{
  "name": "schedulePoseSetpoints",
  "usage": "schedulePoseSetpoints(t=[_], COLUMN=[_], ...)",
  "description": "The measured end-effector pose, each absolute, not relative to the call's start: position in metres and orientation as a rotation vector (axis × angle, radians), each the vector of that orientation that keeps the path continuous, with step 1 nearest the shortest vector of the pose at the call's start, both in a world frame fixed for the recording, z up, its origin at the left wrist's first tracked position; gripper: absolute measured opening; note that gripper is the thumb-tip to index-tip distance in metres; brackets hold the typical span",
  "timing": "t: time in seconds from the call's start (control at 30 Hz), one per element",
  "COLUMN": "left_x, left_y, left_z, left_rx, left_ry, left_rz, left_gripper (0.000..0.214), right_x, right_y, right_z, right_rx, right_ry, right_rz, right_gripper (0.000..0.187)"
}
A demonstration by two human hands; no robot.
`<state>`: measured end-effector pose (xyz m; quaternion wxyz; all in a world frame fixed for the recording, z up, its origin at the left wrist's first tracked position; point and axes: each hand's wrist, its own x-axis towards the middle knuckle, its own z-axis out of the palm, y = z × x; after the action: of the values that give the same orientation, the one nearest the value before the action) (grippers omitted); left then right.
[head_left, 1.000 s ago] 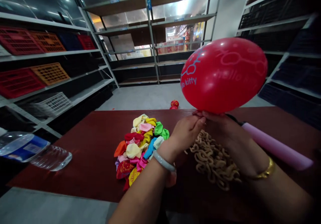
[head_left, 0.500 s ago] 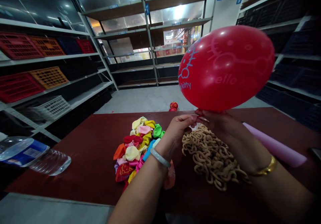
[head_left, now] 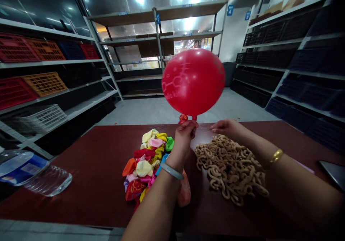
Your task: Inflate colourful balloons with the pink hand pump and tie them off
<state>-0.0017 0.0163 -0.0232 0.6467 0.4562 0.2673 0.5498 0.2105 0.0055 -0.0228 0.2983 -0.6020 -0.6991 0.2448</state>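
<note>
My left hand (head_left: 185, 133) pinches the neck of an inflated red balloon (head_left: 193, 81) with pale printing and holds it upright above the dark red table (head_left: 94, 176). My right hand (head_left: 225, 126) hovers just right of the neck, over a heap of tan plastic clips (head_left: 230, 167), its fingers curled with nothing visible in them. Left of my left wrist lies a pile of flat balloons in many colours (head_left: 147, 162).
A clear water bottle (head_left: 32, 171) lies at the table's left edge. A dark flat object (head_left: 332, 171) sits at the far right edge. Metal shelves with red, orange and white crates (head_left: 43, 84) line the left; dark shelving lines the right. Small red objects (head_left: 183, 117) lie on the floor beyond.
The balloon has swung left and away, held now by my left hand alone. My right hand has let go of the neck and moved right. The pink pump is out of view.
</note>
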Motion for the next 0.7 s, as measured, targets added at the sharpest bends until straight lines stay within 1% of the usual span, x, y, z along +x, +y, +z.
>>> schedulePoseSetpoints(t=[0.1, 0.27, 0.33, 0.43, 0.5, 0.6, 0.7], left_x=[-0.003, -0.001, -0.002, -0.005, -0.006, -0.006, -0.005], left_y=[0.018, 0.019, 0.019, 0.02, 0.02, 0.02, 0.021], left_z=[-0.022, -0.023, -0.024, -0.022, -0.021, -0.022, -0.023], left_rx=[0.908, 0.909, 0.915, 0.91, 0.903, 0.91, 0.898], left_ry=[0.573, 0.588, 0.6, 0.604, 0.603, 0.617, 0.614], left_rz=[1.26, 1.284, 1.265, 1.249, 1.254, 1.249, 1.228], left_gripper=[0.024, 0.027, 0.029, 0.033, 0.034, 0.035, 0.035], right_x=[0.231, 0.227, 0.224, 0.222, 0.221, 0.213, 0.199], right_y=[0.006, 0.0, -0.001, -0.008, -0.016, -0.031, -0.042], right_z=[-0.037, -0.045, -0.043, -0.029, -0.013, 0.014, 0.035], right_rx=[-1.713, -1.791, -1.81, -1.805, -1.714, -1.428, -1.267], right_ry=[-1.931, -1.986, -1.951, -1.855, -1.685, -1.326, -1.168], right_rz=[0.474, 0.38, 0.398, 0.464, 0.617, 0.924, 1.084], right_gripper=[0.019, 0.007, 0.011, 0.025, 0.032, 0.033, 0.035])
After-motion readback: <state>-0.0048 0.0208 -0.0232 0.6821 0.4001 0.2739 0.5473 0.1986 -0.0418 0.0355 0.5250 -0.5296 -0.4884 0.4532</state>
